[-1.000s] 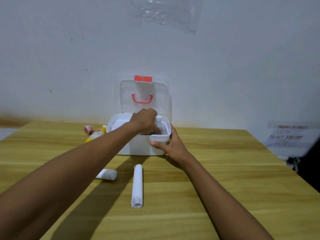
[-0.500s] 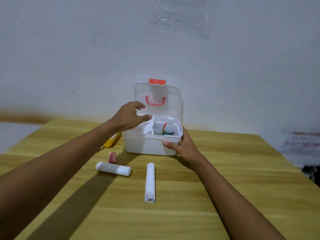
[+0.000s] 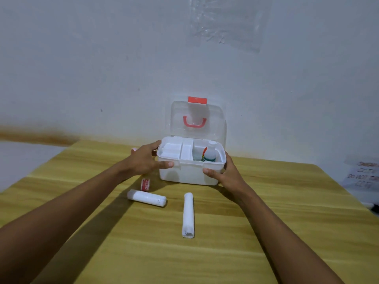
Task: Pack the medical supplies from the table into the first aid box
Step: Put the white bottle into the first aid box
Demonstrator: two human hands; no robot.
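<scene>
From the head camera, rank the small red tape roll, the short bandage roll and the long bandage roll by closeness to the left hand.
1. Small red tape roll, just below the left hand.
2. Short bandage roll, lying crosswise, nearer the camera.
3. Long bandage roll, lying lengthwise, off to the right.

The table [image 3: 225, 253] is smooth wood-grain with a soft sheen. The box [image 3: 188, 175] is white matt plastic, its lid [image 3: 196, 121] clear and glossy. The two rolls [image 3: 146, 198] look like soft white cloth.
</scene>
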